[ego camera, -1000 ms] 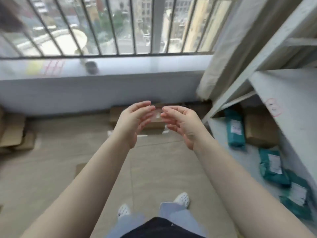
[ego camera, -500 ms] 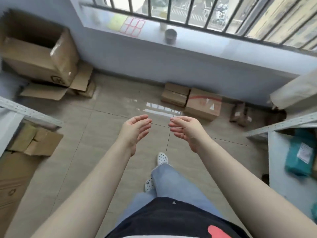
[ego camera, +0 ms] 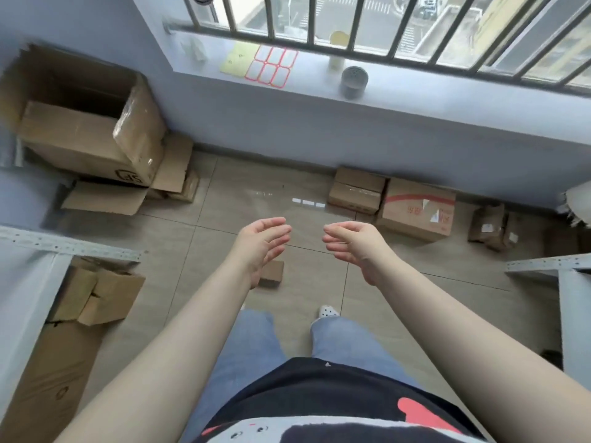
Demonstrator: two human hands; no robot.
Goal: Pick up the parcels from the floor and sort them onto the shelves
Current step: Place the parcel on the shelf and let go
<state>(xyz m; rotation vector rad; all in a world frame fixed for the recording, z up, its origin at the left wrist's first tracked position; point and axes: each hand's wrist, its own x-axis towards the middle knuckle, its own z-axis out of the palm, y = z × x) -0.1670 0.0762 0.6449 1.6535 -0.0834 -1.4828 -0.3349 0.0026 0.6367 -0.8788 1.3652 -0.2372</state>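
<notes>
Big open carton (ego camera: 83, 123) at floor's far-left corner, cut by frame edge, mouth facing up-right. Taped parcel w/ red stripe (ego camera: 417, 209) on floor by far wall, long axis along wall; smaller brown parcel (ego camera: 356, 190) touching its left side. Dark parcels (ego camera: 494, 227) further right, blurred. Small parcel (ego camera: 271, 273) mid-floor, partly hidden behind left hand (ego camera: 260, 244). Left and right hand (ego camera: 351, 246) both empty, fingers loosely curved, palms facing each other.
</notes>
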